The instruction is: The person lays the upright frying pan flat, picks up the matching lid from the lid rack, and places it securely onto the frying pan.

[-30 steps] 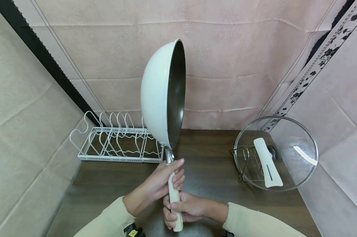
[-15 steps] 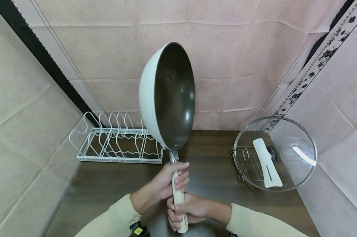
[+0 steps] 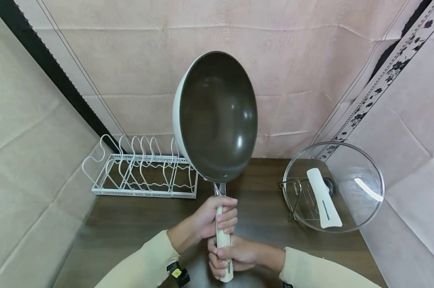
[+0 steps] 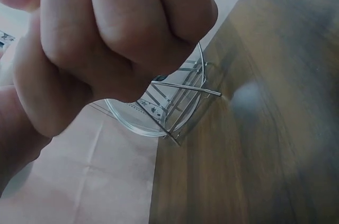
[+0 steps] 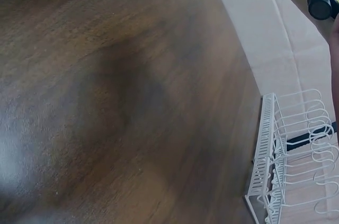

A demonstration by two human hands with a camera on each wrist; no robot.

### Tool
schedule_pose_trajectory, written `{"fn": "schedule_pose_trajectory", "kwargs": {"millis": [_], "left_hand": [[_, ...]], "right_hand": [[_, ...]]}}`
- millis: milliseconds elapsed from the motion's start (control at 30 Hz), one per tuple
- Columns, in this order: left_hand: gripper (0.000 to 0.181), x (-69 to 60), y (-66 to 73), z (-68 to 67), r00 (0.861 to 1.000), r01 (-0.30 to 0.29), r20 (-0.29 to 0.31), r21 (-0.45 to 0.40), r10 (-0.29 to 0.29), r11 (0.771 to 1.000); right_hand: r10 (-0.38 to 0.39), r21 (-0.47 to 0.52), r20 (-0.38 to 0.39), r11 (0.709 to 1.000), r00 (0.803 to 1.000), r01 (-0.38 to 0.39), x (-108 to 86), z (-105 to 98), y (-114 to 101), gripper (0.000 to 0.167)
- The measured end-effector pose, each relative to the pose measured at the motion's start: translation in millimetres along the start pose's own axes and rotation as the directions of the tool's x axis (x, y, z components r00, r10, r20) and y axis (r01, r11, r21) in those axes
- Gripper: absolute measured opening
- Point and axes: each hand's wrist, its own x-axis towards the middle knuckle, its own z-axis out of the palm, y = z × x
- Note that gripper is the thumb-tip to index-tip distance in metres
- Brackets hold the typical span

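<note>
A deep frying pan, white outside and dark grey inside, is held up off the table in the head view, its bowl at the top and its inside turned mostly toward me. My left hand grips the upper part of its cream handle, just below the metal neck. Lower down, near the handle's end, my right hand holds the same handle. Curled left fingers fill the top of the left wrist view. The right wrist view shows mostly table, and the right hand's grip is outside it.
A white wire dish rack stands at the back left of the wooden table. On the right, a glass lid leans on a metal wire stand with a white spatula. Pale cloth walls surround the table.
The pan has turned about its handle, so its dark inside faces me more than its white side did before. Both hands have shifted slightly right with it, still gripping the handle.
</note>
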Motion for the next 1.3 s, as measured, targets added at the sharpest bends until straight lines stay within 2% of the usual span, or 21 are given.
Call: {"fn": "schedule_pose_trajectory", "kwargs": {"millis": [300, 633, 1067, 1167, 1300], "left_hand": [[0.043, 5.0, -1.9, -2.9, 0.999, 0.028, 0.029, -0.034, -0.027, 0.999], [0.042, 7.0, -3.5, -4.5, 0.998, 0.02, 0.063, -0.076, -0.015, 0.997], [0.039, 11.5, -4.9, -3.7, 0.993, 0.053, 0.115, -0.118, -0.04, 0.992], [0.038, 11.4, -5.6, -5.0, 0.992, 0.057, 0.117, -0.119, -0.043, 0.991], [0.038, 10.9, -7.2, -5.9, 0.993, 0.054, 0.114, -0.091, -0.044, 0.994]], "right_hand": [[0.004, 0.015, 0.017, 1.0, 1.0, -0.005, 0.0, 1.9, -1.1, 0.029], [0.018, 0.046, 0.117, 0.999, 0.993, -0.023, 3.2, -0.5, -5.9, 0.033], [0.065, 0.108, 0.266, 0.989, 0.962, -0.097, 12.0, 0.3, -12.9, 0.041], [0.058, 0.125, 0.254, 0.988, 0.965, -0.093, 13.9, 1.4, -11.9, 0.042], [0.02, 0.133, 0.193, 0.99, 0.981, -0.046, 14.2, 4.4, -8.1, 0.042]]}}
